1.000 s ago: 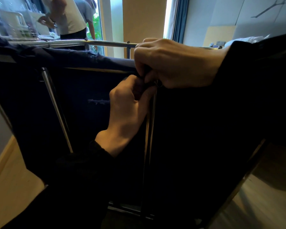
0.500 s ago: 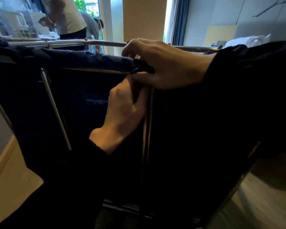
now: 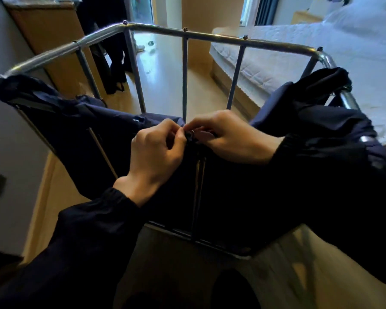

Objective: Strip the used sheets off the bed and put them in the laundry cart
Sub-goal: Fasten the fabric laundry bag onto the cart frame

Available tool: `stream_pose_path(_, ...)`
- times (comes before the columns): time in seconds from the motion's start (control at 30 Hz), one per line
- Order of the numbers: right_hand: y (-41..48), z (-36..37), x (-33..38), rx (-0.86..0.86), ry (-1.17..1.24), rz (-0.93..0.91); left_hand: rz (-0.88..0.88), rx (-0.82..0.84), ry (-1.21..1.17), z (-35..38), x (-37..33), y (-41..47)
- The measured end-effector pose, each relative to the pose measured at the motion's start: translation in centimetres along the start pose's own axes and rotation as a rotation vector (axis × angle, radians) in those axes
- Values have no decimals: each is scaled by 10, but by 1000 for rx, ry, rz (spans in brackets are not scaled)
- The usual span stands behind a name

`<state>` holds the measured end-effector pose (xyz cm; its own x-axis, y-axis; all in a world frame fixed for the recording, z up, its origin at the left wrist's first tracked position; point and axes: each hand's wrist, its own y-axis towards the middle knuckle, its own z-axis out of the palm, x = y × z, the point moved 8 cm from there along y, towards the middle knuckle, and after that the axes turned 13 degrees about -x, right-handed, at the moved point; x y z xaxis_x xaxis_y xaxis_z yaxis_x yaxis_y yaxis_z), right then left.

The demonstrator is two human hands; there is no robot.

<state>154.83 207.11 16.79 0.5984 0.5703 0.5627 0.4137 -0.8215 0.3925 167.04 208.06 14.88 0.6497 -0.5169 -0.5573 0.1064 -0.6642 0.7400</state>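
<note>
Laundry cart (image 3: pixel 210 35), bag rim (image 3: pixel 156 118) between left hand (image 3: pixel 156 152) and right hand (image 3: pixel 230 137)

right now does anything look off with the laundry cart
Yes: the navy cart bag sags off the metal frame, bunched at its left and right ends, far rail bare. The left hand and right hand pinch its near edge at the middle.
</note>
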Motion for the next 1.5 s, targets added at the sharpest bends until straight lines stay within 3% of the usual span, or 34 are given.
stream_pose_path(0.23,-17,-11,-14,105,-119,231,103,397,385,28,-32,18)
stream_pose_path(0.33,-29,-26,-24,129,-222,309,42,636,392,48,-42,15)
stream_pose_path(0.43,-42,-54,-45,112,-324,430,16,769,384,62,-53,16)
stream_pose_path(0.57,-61,-81,-78,147,-245,617,23,801,385,78,-67,20)
stream_pose_path(0.73,-85,-86,-105,262,-218,711,-72,844,424,99,-59,21)
stream_pose_path(0.87,-82,-80,-106,275,-200,693,-152,814,375,100,-47,27)
stream_pose_path(1.07,-26,-79,-88,106,-259,518,-337,888,388,74,27,50)
stream_pose_path(1.23,37,-27,-68,249,-69,377,-358,940,533,47,93,78)
stream_pose_path(1.5,104,81,-68,535,67,503,-440,1057,543,48,162,93)
